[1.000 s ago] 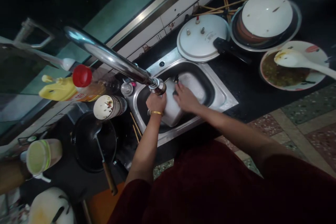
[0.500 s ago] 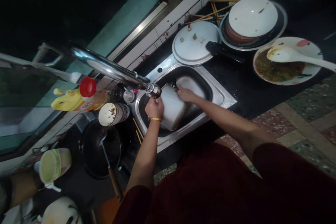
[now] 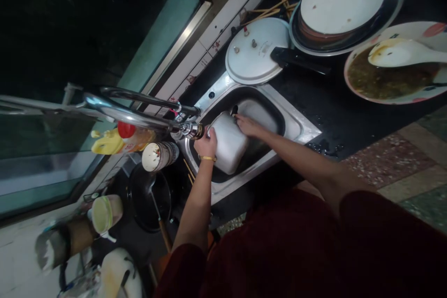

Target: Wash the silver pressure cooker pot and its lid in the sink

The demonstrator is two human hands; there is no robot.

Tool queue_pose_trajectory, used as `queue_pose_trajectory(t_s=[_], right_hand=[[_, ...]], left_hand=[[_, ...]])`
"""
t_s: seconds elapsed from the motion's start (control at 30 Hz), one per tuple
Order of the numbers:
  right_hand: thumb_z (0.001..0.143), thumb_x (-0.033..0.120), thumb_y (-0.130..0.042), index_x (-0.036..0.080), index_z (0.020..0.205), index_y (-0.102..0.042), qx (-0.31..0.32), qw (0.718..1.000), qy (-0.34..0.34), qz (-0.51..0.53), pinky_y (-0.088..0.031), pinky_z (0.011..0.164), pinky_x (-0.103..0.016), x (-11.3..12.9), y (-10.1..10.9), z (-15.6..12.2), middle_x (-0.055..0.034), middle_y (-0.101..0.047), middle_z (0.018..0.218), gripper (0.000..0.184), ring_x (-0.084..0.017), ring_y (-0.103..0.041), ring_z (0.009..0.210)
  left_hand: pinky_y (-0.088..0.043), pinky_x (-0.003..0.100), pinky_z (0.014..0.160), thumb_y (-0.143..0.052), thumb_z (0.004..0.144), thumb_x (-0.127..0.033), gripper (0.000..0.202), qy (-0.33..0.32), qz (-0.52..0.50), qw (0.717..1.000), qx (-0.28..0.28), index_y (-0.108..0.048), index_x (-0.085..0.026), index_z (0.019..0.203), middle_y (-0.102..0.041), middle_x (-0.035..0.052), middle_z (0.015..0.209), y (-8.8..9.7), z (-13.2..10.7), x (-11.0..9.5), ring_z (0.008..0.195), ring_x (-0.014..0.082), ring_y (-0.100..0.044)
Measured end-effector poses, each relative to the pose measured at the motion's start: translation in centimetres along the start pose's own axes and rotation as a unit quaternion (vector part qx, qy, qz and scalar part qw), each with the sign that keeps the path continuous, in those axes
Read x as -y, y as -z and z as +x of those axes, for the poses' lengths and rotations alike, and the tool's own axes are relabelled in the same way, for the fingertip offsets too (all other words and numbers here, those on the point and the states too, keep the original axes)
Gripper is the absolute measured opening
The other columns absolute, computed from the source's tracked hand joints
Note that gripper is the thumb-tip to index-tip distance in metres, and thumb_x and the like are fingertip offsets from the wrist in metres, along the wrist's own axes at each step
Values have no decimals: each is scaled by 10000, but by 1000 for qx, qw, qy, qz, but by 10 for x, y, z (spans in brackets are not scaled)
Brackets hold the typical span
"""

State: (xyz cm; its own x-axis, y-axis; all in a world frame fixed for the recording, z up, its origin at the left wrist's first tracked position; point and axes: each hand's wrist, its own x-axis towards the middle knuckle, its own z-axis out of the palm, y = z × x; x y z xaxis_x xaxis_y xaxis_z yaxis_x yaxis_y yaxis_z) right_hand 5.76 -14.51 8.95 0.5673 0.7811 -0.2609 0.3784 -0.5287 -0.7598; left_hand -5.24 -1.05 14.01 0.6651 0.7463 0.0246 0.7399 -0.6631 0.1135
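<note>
A silver metal pot [image 3: 227,143] lies tilted on its side in the steel sink [image 3: 296,126]. My left hand [image 3: 206,142] is closed at the pot's left edge, right by the tap's spout end [image 3: 192,130], thumb raised; its fingertips are hidden. From the other side, my right hand [image 3: 248,126] closes on the pot beside a small black fitting [image 3: 235,110]. The curved chrome tap [image 3: 132,114] reaches over the sink from the left. Just behind the basin rests a pressure cooker lid [image 3: 256,53] with a black handle.
Stacked bowls [image 3: 342,2] and a patterned bowl [image 3: 391,84] of brown liquid with a white spoon [image 3: 401,52] stand at right. To the left are a paper cup [image 3: 153,157], a yellow bottle [image 3: 108,142] and a black wok [image 3: 139,195] holding a ladle. Wooden chopsticks lie by the wall.
The camera view has shifted, bringing the bowls closer and showing more of the left counter. The tap's spout now appears lower and further left. Both hands stay on the pot.
</note>
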Motion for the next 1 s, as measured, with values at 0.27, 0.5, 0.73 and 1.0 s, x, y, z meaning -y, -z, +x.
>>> queue_pose_trajectory(t_s=[0.27,0.5,0.73,1.0], right_hand=[[915,245,-403,164,1428,-424,-83,984,157,-7,-220,1159,-519,40,-40,-100,-96,-293,1546,521,-290,-197,1444],[928,213,-327,67,1465,-333,-88,994,-8,62,-163,1154,-584,7,6,-2,-167,-260,1548,557,-327,-141,1453],[924,284,-351,188,1473,-348,-129,981,77,120,-232,1149,-578,12,-74,-110,-105,-141,1591,557,-281,-65,1471],[941,270,-246,170,1434,-395,-137,960,-46,242,-158,1185,-469,-30,-5,29,-89,-332,1524,525,-197,-184,1451]], left_hand=[[-455,342,775,-360,937,-386,405,75,27,997,1,-679,-213,1117,-719,116,960,5,7,-23,931,263,-658],[-457,374,773,-410,922,-415,353,119,25,993,5,-666,-216,1063,-712,129,968,3,17,-44,930,292,-657],[-451,365,761,-401,930,-414,362,128,20,991,14,-672,-207,1050,-712,128,964,6,16,-45,935,293,-654],[-418,377,783,-378,949,-381,381,133,27,990,45,-647,-150,1087,-682,172,1081,8,28,-57,1009,302,-627]])
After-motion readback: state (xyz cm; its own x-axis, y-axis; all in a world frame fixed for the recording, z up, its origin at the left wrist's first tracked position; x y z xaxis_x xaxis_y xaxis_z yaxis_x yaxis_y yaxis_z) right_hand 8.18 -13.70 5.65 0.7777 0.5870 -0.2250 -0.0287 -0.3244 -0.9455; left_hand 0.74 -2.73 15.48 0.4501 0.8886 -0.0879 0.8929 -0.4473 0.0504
